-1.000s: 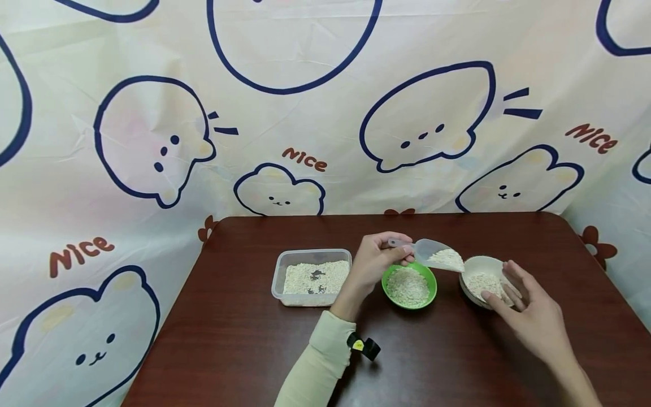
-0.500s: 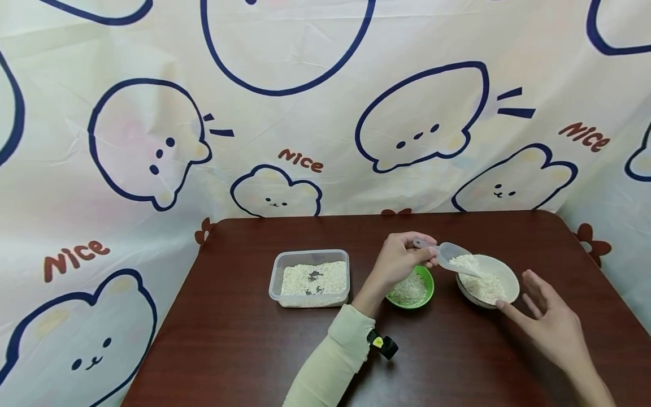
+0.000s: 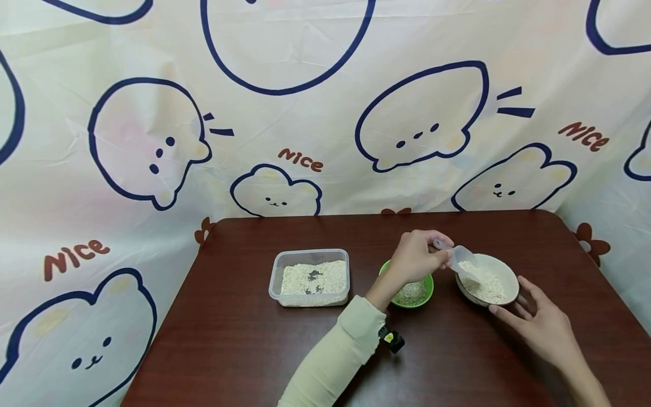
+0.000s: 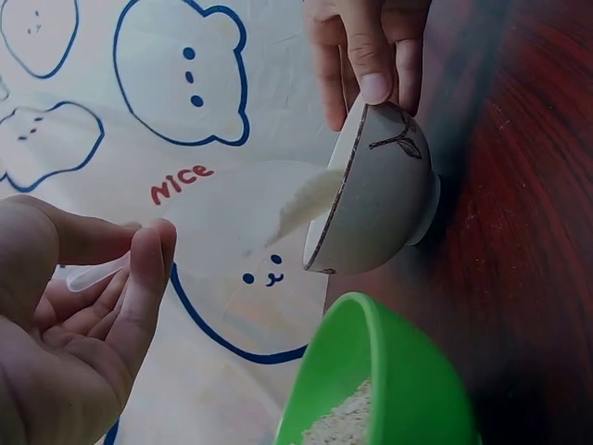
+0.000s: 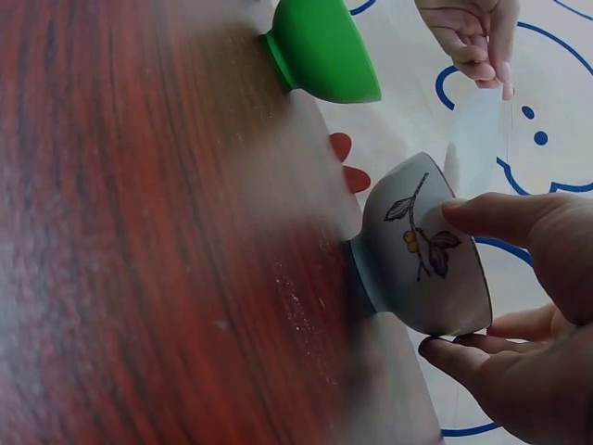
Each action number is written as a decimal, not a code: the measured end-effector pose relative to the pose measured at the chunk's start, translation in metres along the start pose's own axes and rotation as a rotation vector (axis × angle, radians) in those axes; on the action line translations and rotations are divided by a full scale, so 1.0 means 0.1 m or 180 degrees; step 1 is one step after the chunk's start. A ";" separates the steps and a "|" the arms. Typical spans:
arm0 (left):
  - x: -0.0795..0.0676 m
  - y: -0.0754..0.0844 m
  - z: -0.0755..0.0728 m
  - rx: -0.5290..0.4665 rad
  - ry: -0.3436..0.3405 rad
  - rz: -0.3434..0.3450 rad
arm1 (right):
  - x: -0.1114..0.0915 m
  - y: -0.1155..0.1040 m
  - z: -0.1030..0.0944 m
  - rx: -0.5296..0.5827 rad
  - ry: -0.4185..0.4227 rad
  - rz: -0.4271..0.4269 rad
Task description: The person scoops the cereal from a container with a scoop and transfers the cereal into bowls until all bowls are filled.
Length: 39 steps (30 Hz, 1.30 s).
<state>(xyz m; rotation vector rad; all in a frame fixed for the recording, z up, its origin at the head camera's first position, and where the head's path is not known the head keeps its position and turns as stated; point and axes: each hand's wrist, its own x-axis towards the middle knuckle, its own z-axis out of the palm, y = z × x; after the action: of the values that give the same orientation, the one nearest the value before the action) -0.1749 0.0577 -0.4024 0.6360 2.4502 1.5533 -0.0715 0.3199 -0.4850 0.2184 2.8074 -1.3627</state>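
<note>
My left hand (image 3: 419, 257) pinches the handle of a clear plastic scoop (image 3: 464, 261) between thumb and fingers. The scoop tilts down over the near-left rim of a white bowl (image 3: 503, 271), and pale flakes (image 4: 310, 199) slide off its lip into it. More of the flakes lie heaped inside that bowl. My right hand (image 3: 546, 328) holds the bowl from the right; in the right wrist view its thumb (image 5: 491, 215) presses the wall below the rim, with fingers on the opposite side. A leaf sprig (image 5: 431, 236) decorates the outside.
A green bowl (image 4: 422, 380) with similar flakes stands just left of the white one, partly under my left forearm. Farther left is a clear rectangular container (image 3: 274, 277) of flakes. A printed cloth (image 3: 285, 124) hangs behind the dark wooden table (image 3: 229, 339).
My left hand has carried the loaded scoop rightward to the white bowl and tipped it, so its flakes spill in. My right hand has shifted along the bowl's right side and now holds it.
</note>
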 end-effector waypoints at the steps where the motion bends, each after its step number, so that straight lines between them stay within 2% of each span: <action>1: 0.00 0.02 0.00 0.0069 -0.0007 0.0018 | 0.00 0.00 0.00 0.0009 0.0002 0.0002; 12: 0.01 0.19 -0.07 0.0519 -0.0005 0.0275 | -0.01 0.00 0.02 0.0012 0.0077 -0.0012; 18: -0.01 0.24 -0.10 0.0533 -0.0043 0.0291 | -0.01 -0.01 0.01 -0.0056 0.0057 0.0034; 24: -0.05 0.20 -0.13 0.0366 0.0022 0.0324 | 0.00 -0.02 -0.01 -0.0158 0.0032 0.0100; 29: -0.11 0.15 -0.20 0.0093 0.0076 0.0303 | -0.02 -0.06 -0.03 -0.0347 0.0097 0.0054; 34: -0.19 0.08 -0.35 -0.0194 0.0210 0.0322 | -0.06 -0.15 -0.08 -0.0557 0.0314 -0.0070; 39: -0.30 -0.04 -0.54 -0.0421 0.0485 0.0322 | -0.09 -0.25 -0.10 -0.0616 0.0500 -0.0145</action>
<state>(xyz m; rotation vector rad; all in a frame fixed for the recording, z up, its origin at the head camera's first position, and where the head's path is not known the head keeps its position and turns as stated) -0.1685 -0.0018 -0.3847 0.6497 2.4282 1.8493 -0.0655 0.3115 -0.4585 0.2704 3.0673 -1.1169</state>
